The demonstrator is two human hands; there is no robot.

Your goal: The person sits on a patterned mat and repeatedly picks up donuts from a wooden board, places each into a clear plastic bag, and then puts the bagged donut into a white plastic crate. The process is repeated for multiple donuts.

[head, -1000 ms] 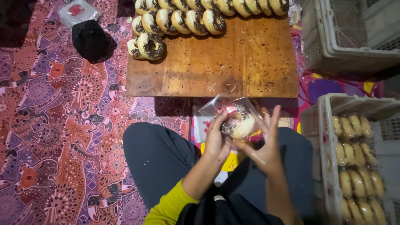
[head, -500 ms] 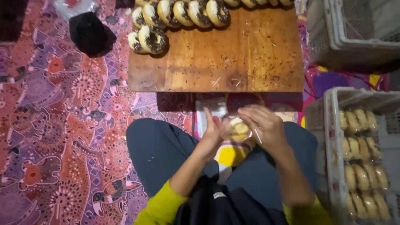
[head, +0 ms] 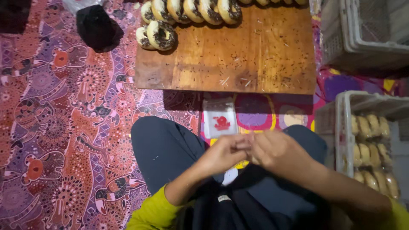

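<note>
Both hands, left [head: 223, 154] and right [head: 279, 154], are pinching together over the lap, their grip's contents hidden, a clear bag [head: 220, 118] lying just beyond, doughnuts [head: 159, 35] sitting on the wooden tabletop [head: 238, 55] above a patterned mat [head: 59, 123].

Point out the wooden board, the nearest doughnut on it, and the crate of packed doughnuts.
Wooden board [head: 238, 55], head view, bare middle of its top.
Nearest doughnut [head: 160, 35], head view, its sprinkled ring.
Crate [head: 339, 123], head view, left rim.

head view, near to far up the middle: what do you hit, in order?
Both hands, left hand and right hand, pressed together → clear bag with a red print → wooden board → row of sprinkled doughnuts.
</note>
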